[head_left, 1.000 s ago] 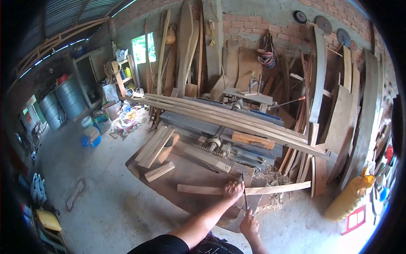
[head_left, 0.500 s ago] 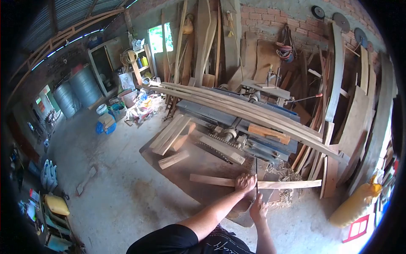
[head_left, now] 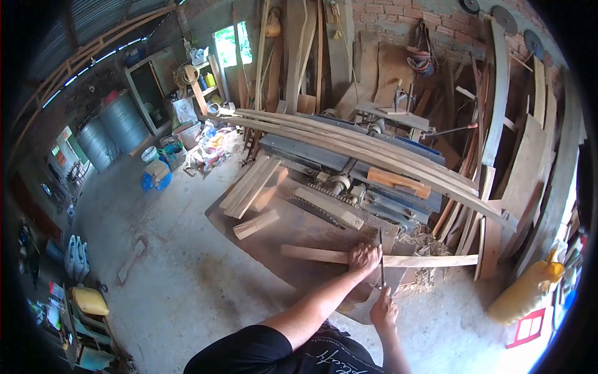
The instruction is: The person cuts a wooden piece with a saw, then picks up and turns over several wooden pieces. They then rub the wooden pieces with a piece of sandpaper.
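Note:
A long pale wooden strip (head_left: 430, 261) lies crosswise over the saw bench's dusty top (head_left: 299, 232). My left hand (head_left: 364, 257) is closed over the strip and presses it down near its middle. Right beside that hand, a thin dark handsaw blade (head_left: 382, 272), seen nearly edge-on, crosses the strip. Nearer my body, my right hand (head_left: 384, 309) is wrapped round the handsaw's handle, which the fingers mostly hide. A toothed circular blade (head_left: 317, 212) shows in the bench top beyond my hands, beside a wooden bar (head_left: 330, 208).
Long planks (head_left: 349, 153) span the machine (head_left: 299, 156) behind the bench. A short wood block (head_left: 256, 224) and pale boards (head_left: 250, 187) lie left. Shavings (head_left: 430, 249) pile at the right. A yellow sack (head_left: 526, 293) stands on the floor, and boards lean against the wall.
My right hand has drawn the handsaw back toward my body relative to the strip. My left hand keeps its place on the strip. The view has shifted slightly.

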A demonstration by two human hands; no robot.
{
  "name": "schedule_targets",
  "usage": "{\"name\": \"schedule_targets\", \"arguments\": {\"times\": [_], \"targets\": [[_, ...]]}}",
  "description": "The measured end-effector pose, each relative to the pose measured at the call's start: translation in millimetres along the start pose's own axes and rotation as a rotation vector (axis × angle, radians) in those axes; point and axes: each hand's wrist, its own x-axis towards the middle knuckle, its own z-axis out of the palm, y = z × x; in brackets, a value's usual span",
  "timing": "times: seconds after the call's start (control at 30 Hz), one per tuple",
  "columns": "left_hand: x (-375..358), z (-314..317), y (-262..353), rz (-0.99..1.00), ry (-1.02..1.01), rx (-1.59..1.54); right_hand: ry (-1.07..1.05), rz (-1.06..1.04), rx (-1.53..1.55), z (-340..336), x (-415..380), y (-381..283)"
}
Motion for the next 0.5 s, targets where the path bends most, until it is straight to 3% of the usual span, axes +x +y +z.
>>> {"name": "schedule_targets", "arguments": {"times": [0.1, 0.23, 0.37, 0.5], "targets": [[-5.5, 10.9, 1.1, -0.013, 0.180, 0.013, 0.115, -0.048, -0.108, 5.8, -14.9, 5.1], [-5.6, 10.0, 0.2, -0.006, 0.130, 0.007, 0.113, -0.087, -0.030, 14.9, 32.6, 4.5], [-0.6, 7.9, -0.6, 0.011, 0.136, 0.009, 0.084, -0.055, -0.085, 6.8, -11.0, 7.9], [-5.5, 12.6, -1.6, 0.001, 0.097, 0.010, 0.133, -0.039, -0.091, 14.6, 5.7, 5.2]]}}
